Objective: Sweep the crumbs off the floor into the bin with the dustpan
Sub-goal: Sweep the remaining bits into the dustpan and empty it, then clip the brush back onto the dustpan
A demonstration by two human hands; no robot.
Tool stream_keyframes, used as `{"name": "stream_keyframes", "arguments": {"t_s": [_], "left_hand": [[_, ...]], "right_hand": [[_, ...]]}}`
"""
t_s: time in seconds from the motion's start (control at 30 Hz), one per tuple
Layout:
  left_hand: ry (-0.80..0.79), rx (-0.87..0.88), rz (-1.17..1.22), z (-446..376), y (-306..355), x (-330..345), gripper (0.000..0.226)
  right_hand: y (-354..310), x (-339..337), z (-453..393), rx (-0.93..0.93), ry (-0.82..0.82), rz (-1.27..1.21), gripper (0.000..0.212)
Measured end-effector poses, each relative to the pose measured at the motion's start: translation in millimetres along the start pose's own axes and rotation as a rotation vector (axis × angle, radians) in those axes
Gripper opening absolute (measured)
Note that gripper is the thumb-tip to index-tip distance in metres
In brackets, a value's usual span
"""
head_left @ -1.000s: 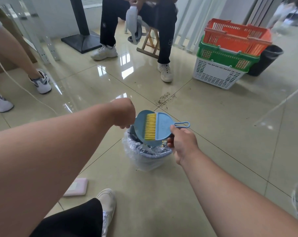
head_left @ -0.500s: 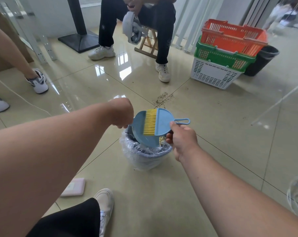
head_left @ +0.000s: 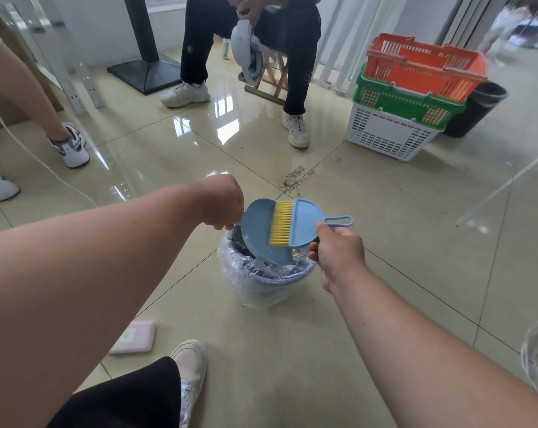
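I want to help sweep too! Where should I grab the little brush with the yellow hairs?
Grab the brush by its thin blue handle with the loop, coming from the right side. That part sticks out clear past the dustpan, away from the yellow bristles, and the right hand already pinches there above the bin.

The floor (head_left: 385,273) is shiny, pale tile with thin dark lines. A small bin (head_left: 261,285) with a clear bag stands on it. Dark crumbs (head_left: 294,179) lie past the bin. Three baskets (head_left: 394,134) sit stacked far right, beside a black bin (head_left: 477,109). A pink pad (head_left: 135,338) lies near a white shoe (head_left: 190,366).
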State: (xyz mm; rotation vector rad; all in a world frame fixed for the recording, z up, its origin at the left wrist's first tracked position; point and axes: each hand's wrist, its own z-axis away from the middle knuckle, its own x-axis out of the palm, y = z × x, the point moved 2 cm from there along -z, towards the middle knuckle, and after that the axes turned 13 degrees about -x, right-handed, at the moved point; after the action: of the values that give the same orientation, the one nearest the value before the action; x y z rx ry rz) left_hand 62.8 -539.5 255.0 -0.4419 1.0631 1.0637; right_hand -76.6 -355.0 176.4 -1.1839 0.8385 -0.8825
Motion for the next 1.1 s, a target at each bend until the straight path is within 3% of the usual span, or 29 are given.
{"name": "stream_keyframes", "arguments": {"t_s": [0.13, 0.23, 0.43, 0.63, 0.77, 0.9, 1.0, 1.1], "left_hand": [[0.001, 0.028, 0.088, 4.9, 8.8, -1.1, 0.018], [0.002, 0.018, 0.209, 5.2, 9.8, -2.8, 0.017], [-0.030, -0.008, 0.204, 11.3, 10.7, -2.2, 0.022], [-0.086, -0.028, 0.387, 25.4, 38.3, 0.2, 0.022], [-0.264, 0.039, 0.629, 48.9, 73.2, 4.5, 0.025], [-0.446, 0.172, 0.779, 88.4, 124.2, 8.7, 0.027], [-0.502, 0.271, 0.855, 119.1, 161.3, 10.2, 0.026], [-0.544, 0.363, 0.890, 156.6, 192.8, 17.2, 0.025]], "right_hand": [[1.6, 14.7, 11.0, 0.040, -0.107, -0.051, 0.016], [8.7, 6.4, 7.6, -0.008, -0.006, 0.052, 0.022], [2.8, -40.9, -8.3, -0.124, 0.215, 0.356, 0.030], [-28.6, -89.5, -11.2, -0.228, 0.295, 0.263, 0.022], [-71.1, -126.8, 3.2, -0.451, 0.286, 0.305, 0.024], [-124.1, -171.0, 31.2, -0.757, 0.292, 0.530, 0.013], [-158.5, -204.6, 60.1, -1.009, 0.343, 0.721, 0.021], [-174.9, -235.3, 87.0, -1.127, 0.321, 0.866, 0.026]]}}
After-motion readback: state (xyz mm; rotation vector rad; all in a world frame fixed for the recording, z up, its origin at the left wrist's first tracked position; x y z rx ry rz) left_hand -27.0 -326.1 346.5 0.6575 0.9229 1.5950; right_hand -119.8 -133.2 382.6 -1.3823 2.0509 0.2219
